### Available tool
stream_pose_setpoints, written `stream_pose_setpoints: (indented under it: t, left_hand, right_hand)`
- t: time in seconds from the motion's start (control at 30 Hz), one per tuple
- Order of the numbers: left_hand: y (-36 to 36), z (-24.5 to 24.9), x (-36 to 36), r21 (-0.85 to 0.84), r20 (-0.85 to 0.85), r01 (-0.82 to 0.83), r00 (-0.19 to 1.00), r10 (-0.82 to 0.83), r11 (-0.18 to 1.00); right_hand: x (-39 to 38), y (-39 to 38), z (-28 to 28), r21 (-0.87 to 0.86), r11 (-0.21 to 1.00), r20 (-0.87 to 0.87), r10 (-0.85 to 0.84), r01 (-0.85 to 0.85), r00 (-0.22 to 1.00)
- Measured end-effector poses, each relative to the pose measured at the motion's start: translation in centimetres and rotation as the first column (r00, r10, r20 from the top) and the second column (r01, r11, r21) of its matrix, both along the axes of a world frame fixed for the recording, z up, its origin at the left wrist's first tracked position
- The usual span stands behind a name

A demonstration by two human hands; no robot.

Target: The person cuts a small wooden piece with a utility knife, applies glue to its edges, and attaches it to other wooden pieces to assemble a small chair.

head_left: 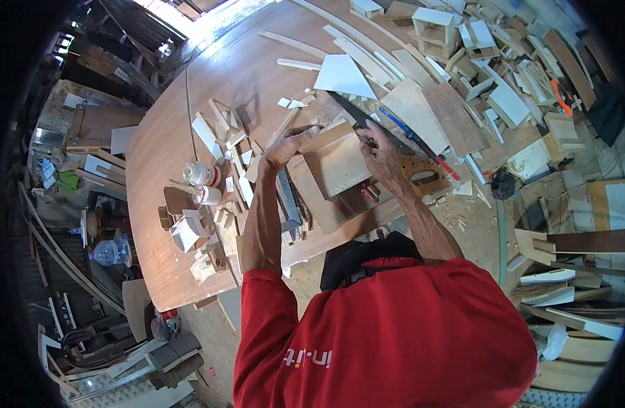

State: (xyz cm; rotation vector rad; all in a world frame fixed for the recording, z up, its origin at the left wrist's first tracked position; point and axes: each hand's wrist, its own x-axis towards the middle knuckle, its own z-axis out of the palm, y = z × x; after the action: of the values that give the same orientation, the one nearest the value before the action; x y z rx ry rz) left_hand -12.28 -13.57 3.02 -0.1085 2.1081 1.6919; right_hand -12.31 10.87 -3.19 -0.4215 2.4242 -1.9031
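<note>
A small open wooden box (336,166) is tilted over a flat board (312,197) near the table's front edge. My left hand (292,145) grips the box at its far left corner, fingers closed along the rim. At the right wall is my right hand (380,155), its fingers bent and closed on the upper right corner; the fingertips are partly hidden. Just right of the box lies a small red and black object (371,192). A handsaw's wooden handle (423,176) shows beyond my right wrist, its dark blade running behind the hand.
Glue jars (202,174), wood offcuts (248,158) and a small white-faced wooden piece (188,231) stand left on the brown table (166,129). A blue and red bar (415,139), a white panel (343,76) and piled wooden parts (508,105) lie to the right.
</note>
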Motion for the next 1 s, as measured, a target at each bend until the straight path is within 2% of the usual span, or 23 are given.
stream_pose_setpoints:
  t: [0.53, 0.6, 0.7, 1.0]
  left_hand:
    - [0.03, -0.06, -0.04, 0.005, 0.010, -0.007, 1.000, 0.007, 1.000]
    - [-0.07, -0.18, -0.05, -0.019, -0.003, -0.005, 1.000, 0.005, 1.000]
    - [0.00, -0.39, -0.04, 0.002, -0.012, -0.019, 1.000, 0.019, 1.000]
    - [-0.04, -0.50, 0.11, 0.000, -0.022, -0.025, 0.999, 0.025, 1.000]
  right_hand:
    - [-0.33, -0.04, -0.57, -0.041, 0.999, -0.028, 0.014, -0.015, 1.000]
    - [-0.51, -0.04, -0.65, 0.004, 1.000, -0.056, 0.027, -0.027, 0.998]
    - [-0.42, -0.02, -0.46, -0.069, 0.996, 0.044, 0.064, -0.061, 0.997]
    - [-0.49, 0.07, -0.26, -0.047, 0.997, 0.002, 0.069, -0.069, 0.998]
